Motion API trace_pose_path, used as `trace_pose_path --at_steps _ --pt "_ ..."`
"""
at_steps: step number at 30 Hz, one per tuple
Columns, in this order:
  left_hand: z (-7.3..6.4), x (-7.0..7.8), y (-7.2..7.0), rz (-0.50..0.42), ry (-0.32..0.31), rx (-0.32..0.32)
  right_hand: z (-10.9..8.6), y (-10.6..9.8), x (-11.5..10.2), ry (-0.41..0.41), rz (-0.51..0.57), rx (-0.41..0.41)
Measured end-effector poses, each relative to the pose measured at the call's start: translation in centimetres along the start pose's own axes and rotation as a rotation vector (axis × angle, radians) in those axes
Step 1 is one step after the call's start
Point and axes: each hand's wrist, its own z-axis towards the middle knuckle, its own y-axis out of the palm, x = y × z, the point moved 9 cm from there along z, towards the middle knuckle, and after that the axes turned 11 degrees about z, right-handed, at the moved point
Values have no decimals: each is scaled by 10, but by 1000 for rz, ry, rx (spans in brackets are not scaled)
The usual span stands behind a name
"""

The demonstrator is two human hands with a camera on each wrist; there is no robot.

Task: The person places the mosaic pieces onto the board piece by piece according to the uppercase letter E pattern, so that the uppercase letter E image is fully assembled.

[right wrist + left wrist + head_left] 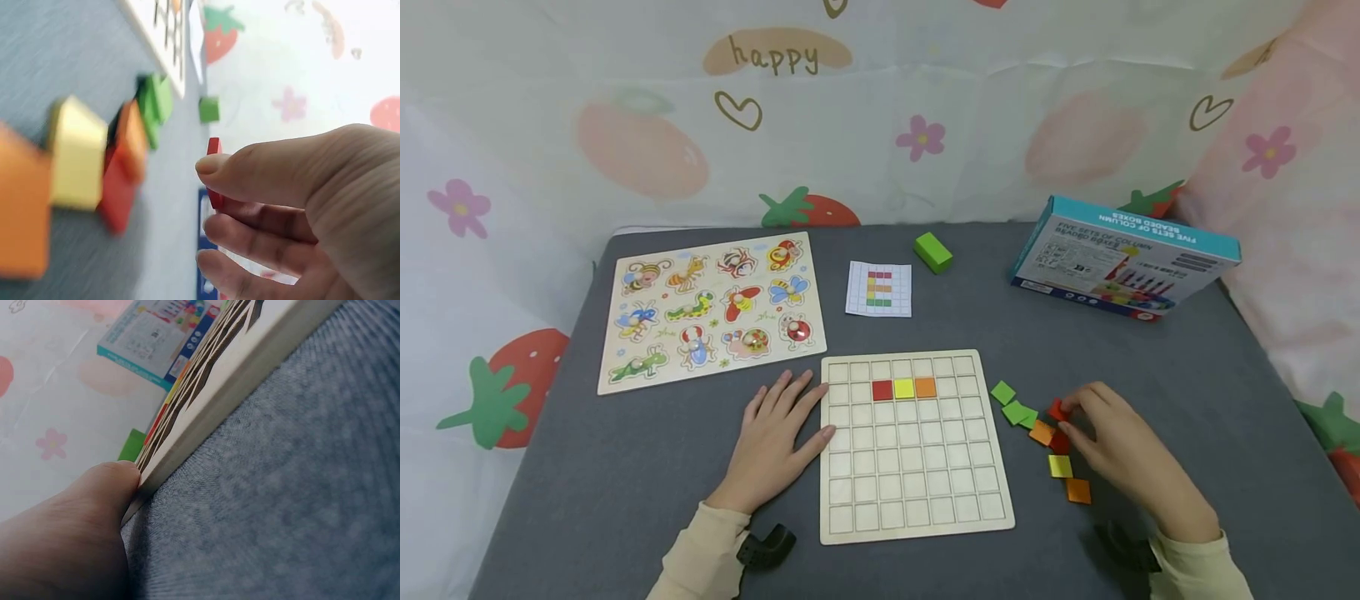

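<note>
A square wooden grid board (913, 450) lies on the grey table, with a red tile (882, 390), a yellow tile (904, 388) and an orange tile (926, 387) side by side in its second row. My left hand (778, 446) lies flat with fingers spread, thumb and a fingertip touching the board's left edge. To the right of the board, my right hand (1120, 446) pinches a red tile (214, 172) between thumb and fingers. Beneath and beside it are loose tiles: several green ones (1003, 392), orange ones, a red one (1059, 442) and a yellow one (1060, 467).
An insect-picture puzzle board (711, 312) lies at the back left. Behind the grid board are a small pattern card (878, 289) with coloured squares and a green block (933, 252). A blue-edged box (1123, 258) stands at the back right, before a printed cloth.
</note>
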Motion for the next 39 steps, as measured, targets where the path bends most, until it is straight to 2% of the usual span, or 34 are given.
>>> trace_pose_path --at_steps 9,17,24,28,35,39 --pt "1 -1 0 -2 -1 10 38 18 -50 -211 -1 -81" --pt "-3 1 3 -8 1 0 53 51 -84 -354 25 -147" --pt "-1 1 1 -9 9 12 67 75 -113 -489 111 -207" --pt "-1 2 0 -11 10 8 74 85 -125 -529 116 -215" --pt "-1 1 -1 -9 13 10 85 99 -136 -519 112 -252" --pt "-1 -1 -1 0 11 18 89 109 -137 -507 67 -257"
